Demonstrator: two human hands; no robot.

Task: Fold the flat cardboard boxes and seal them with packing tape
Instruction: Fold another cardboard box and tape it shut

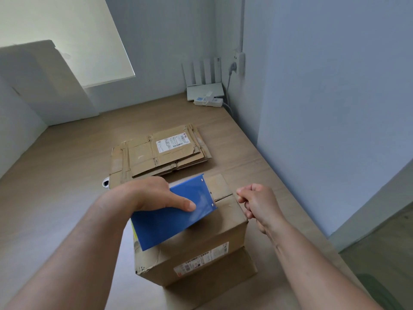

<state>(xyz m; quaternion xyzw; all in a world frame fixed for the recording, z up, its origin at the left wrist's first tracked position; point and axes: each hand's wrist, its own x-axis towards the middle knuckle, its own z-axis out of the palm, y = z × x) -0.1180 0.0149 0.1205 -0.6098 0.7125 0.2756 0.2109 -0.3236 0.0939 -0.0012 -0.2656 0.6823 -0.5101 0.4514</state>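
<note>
Left hand: bare, I see nothing worn on it, middle of the frame.
Right hand: bare also, right of the middle.
Left forearm: uncovered down to the lower left corner.
Right forearm: uncovered down to the lower right edge.

**Dispenser on the box seam**

My left hand grips a blue tape dispenser, thumb lying on its top face, and holds it on top of the folded box. That box stands on a second box. The dispenser's front end meets the seam between the top flaps. My right hand is curled at the box's right top edge; whether it pinches anything, I cannot tell. Beyond, flat boxes lie stacked on the table.
</note>
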